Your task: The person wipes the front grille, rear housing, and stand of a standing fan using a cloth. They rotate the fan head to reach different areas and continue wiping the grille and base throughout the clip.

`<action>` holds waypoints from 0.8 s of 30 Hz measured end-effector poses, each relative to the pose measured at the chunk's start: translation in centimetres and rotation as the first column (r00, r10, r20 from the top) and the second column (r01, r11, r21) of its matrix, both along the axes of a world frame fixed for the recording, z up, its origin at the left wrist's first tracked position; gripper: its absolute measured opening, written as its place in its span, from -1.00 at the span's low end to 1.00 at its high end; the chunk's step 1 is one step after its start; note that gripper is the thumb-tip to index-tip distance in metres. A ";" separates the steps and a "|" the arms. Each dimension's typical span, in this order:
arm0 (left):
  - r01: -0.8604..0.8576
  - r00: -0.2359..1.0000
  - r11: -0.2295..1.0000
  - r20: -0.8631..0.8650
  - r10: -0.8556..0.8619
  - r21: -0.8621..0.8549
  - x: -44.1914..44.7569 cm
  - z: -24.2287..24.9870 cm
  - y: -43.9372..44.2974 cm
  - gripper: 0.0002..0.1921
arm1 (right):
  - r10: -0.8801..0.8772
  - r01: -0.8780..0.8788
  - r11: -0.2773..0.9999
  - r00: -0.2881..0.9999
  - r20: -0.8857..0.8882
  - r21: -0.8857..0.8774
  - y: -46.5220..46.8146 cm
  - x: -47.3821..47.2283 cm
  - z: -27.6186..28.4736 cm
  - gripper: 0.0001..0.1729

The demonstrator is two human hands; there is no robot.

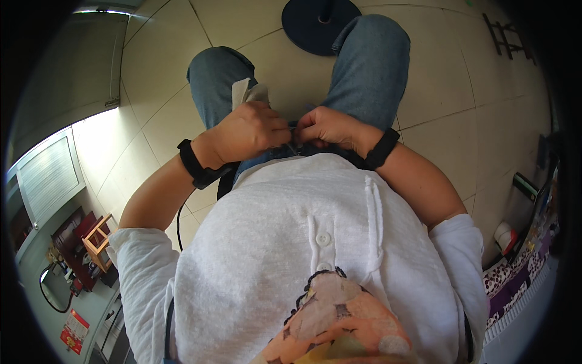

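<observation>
My left hand [257, 128] is curled in front of my waist, with a crumpled beige-grey cloth [250, 92] sticking out past its knuckles over my left thigh. Close beside it, my right hand [329, 129] has its thumb and index finger bent together at the front of my blue jeans [370, 75]. A small thin piece shows between the two sets of fingertips, too small to name. What my right fingertips touch is hidden. Each wrist wears a black strap. A white knitted top [254, 236] with buttons and a patterned orange scarf [350, 318] cover my body.
Beyond my knees, a round dark base with a post [318, 32] stands on the tiled floor [436, 91]. A dark rack [509, 38] lies far right. Patterned fabric [509, 282] is at lower right. A wooden stool [97, 241] and a desk lamp [45, 284] are at left.
</observation>
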State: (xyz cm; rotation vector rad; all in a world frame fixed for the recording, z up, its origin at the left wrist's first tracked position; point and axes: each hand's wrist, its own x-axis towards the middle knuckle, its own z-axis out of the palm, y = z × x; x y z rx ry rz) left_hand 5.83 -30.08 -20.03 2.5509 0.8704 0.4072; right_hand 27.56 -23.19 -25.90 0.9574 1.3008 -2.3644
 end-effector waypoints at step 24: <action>-0.180 0.967 0.629 -0.252 -0.025 -0.757 1.3 -1.0 3.6 -0.57 | -0.009 0.020 0.994 0.995 -0.100 0.110 -1.1 1.0 0.3 -0.84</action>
